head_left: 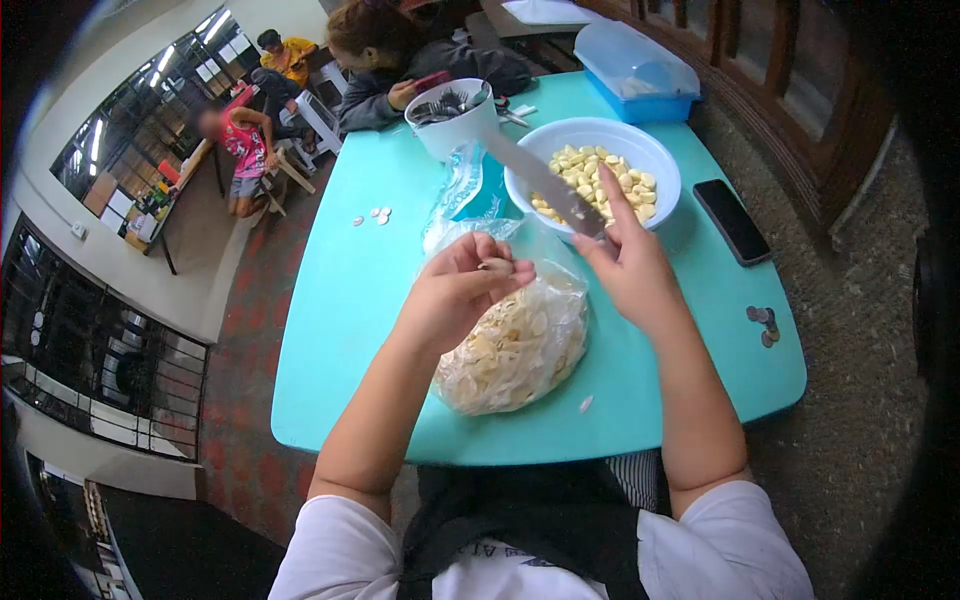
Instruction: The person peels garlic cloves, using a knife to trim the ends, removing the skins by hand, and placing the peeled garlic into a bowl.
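My left hand (455, 290) pinches a small pale garlic clove (495, 265) between thumb and fingertips, above the plastic bag. My right hand (640, 280) grips a knife (540, 178) by its handle, the wide blade pointing up and to the left, with the index finger stretched along it. Behind the blade stands a pale bowl (668, 180) holding many peeled cloves (625, 180); the knife hides part of its left side. Below my hands lies a clear plastic bag (515, 365) filled with pale cloves and skins.
On the turquoise table (350, 330) are a phone (732, 222), coins (765, 325), a white tub (450, 140) of cutlery, a blue lidded box (637, 80) and a teal packet (480, 190). Across the table a person's sleeve (500, 70) rests on the edge. Other people sit farther back.
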`<state>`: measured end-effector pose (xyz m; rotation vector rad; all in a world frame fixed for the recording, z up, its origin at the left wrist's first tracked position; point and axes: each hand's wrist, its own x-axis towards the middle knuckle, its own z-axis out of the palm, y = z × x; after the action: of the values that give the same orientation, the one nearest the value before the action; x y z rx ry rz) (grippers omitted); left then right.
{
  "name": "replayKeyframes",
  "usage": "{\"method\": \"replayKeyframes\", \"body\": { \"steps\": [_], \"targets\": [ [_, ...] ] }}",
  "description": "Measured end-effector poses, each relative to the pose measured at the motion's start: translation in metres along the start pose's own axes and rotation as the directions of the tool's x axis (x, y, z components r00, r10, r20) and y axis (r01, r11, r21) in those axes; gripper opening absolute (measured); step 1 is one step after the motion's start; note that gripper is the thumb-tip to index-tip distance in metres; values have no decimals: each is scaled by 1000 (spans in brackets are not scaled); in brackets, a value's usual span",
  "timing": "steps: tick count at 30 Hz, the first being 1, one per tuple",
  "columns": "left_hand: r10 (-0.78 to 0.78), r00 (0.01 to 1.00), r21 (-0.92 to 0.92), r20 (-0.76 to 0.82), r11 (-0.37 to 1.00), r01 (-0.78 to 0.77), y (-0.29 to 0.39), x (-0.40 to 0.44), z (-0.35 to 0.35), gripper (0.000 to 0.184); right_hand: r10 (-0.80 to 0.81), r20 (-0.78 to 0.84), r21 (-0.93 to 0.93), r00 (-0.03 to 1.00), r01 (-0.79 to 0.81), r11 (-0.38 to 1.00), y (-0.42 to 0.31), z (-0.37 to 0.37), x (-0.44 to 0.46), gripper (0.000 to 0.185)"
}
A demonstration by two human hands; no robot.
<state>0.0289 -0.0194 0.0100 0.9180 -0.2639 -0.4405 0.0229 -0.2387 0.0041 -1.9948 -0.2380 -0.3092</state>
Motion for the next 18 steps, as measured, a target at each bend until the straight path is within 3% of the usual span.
{"method": "replayKeyframes", "body": {
  "steps": [3,6,10,11,14,18],
  "targets": [
    [-21,1000,86,23,996,18,-2,-6,1,19,10,114,368,993,-51,928,1,12,-5,68],
    [15,1000,195,-10,981,-12,-1,-8,-1,22,33,292,513,956,-185,838,-10,18,-11,62],
    [132,985,404,-111,912,-77,3,-16,-4,27,-57,440,434,896,-157,887,-22,24,-21,56],
    [160,979,391,-124,915,-100,2,-19,-5,26,-128,402,510,906,-105,854,-29,27,-25,58],
    [263,954,411,-143,893,-184,-8,-21,-20,19,-184,423,317,887,45,947,-34,29,-30,59],
    [308,946,279,-103,922,-270,-13,-26,-27,17,-320,306,112,896,300,947,-39,36,-34,59]
  ]
}}
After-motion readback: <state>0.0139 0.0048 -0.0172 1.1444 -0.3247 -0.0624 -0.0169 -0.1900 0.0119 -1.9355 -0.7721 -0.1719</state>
